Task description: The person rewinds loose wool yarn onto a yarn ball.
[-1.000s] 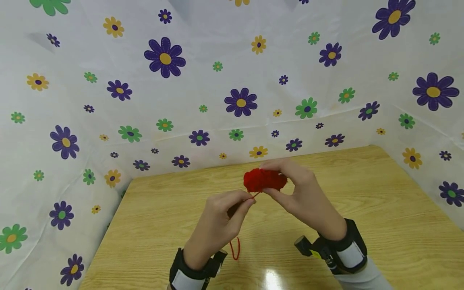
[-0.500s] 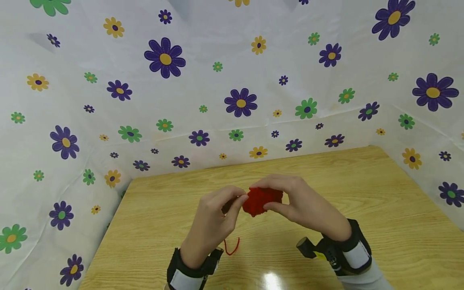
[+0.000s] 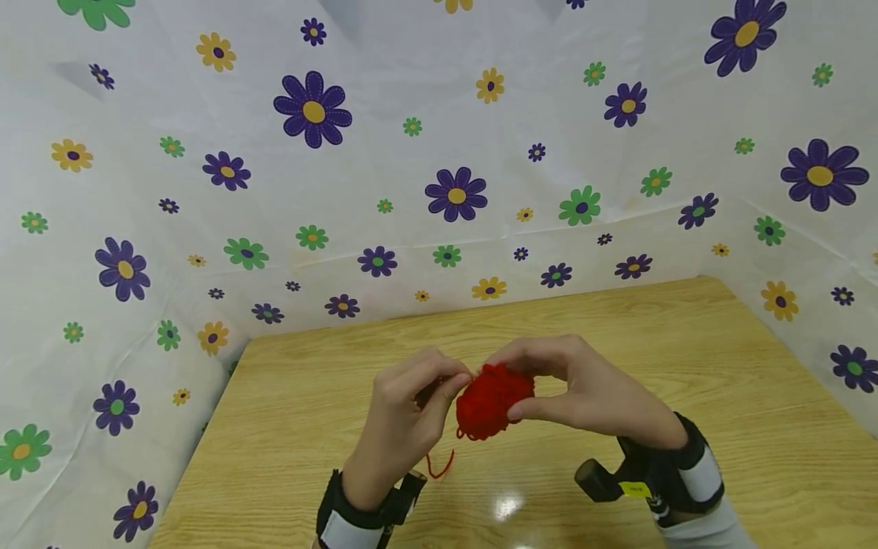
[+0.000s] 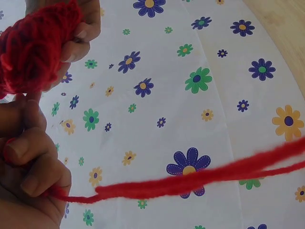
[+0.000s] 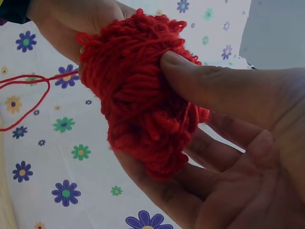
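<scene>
A ball of red yarn point(image 3: 492, 404) is held above the table, its strands wound in loose loops. My right hand point(image 3: 583, 385) grips it from the right, thumb on the near side and fingers round the far side, as the right wrist view also shows of the yarn ball point(image 5: 143, 95). Just left of the ball, my left hand point(image 3: 411, 412) pinches the yarn between thumb and fingertips. In the left wrist view, a strand of yarn point(image 4: 190, 183) runs out from under the curled fingers of the left hand point(image 4: 33, 167). A loop of the tail point(image 3: 439, 467) hangs below that hand.
The wooden table point(image 3: 309, 396) spreads below both hands. A white flowered cloth point(image 3: 384, 152) stands behind it and along both sides. Each wrist wears a black strap with a small camera, the right camera point(image 3: 597, 480) jutting inward over the table.
The right hand has lowered the yarn ball and turned it, so it now stands more upright beside the left fingertips. The left hand has shifted slightly left and keeps its pinch.
</scene>
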`<state>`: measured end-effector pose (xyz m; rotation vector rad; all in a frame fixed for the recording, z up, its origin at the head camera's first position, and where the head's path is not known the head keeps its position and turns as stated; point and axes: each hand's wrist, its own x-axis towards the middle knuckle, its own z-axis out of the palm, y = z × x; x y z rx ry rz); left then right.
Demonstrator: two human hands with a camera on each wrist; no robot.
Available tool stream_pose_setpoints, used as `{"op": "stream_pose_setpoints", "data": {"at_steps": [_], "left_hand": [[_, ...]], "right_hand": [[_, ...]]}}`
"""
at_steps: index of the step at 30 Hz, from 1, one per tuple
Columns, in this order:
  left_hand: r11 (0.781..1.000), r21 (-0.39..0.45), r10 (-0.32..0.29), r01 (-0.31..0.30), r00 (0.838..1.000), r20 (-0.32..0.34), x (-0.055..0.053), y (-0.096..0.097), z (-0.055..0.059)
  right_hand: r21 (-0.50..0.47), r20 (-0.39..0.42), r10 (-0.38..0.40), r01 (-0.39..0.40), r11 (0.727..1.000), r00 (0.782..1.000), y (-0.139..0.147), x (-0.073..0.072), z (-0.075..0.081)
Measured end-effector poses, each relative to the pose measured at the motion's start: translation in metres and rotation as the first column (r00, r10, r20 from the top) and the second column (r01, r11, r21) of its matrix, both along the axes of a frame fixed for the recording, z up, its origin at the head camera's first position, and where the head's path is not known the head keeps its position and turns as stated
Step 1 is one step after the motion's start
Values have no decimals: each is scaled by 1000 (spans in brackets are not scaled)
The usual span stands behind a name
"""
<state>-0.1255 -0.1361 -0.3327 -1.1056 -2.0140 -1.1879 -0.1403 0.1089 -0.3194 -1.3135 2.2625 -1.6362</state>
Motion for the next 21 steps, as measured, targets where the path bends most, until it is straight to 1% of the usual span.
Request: {"op": "stream_pose_setpoints", "data": {"at_steps": [4,8,12,15,18,21], "left_hand": [[999,31,-23,22,1000,9,1,0,1],[997,64,-42,44,999,-23,-1,-1,0],[996,79,-47,50,998,-48,-3,-1,-1],[997,67,-29,32,998,-50,-4,0,-1],[999,52,-1,3,999,-50,-4,1,-2],[999,26,32,-31,998,-58,-4,3,-3]], "right_hand": [[-45,26,6,-5,999,1000,1,1,0],[-78,42,-1,4,997,999,3,1,0],[-121,60,-29,36,992,998,5,2,0],[-175,58,-41,50,983,997,6,3,1],[-232,48,-41,51,971,998,6,3,1],[-274,57,-47,61,960,997,4,3,1]]}}
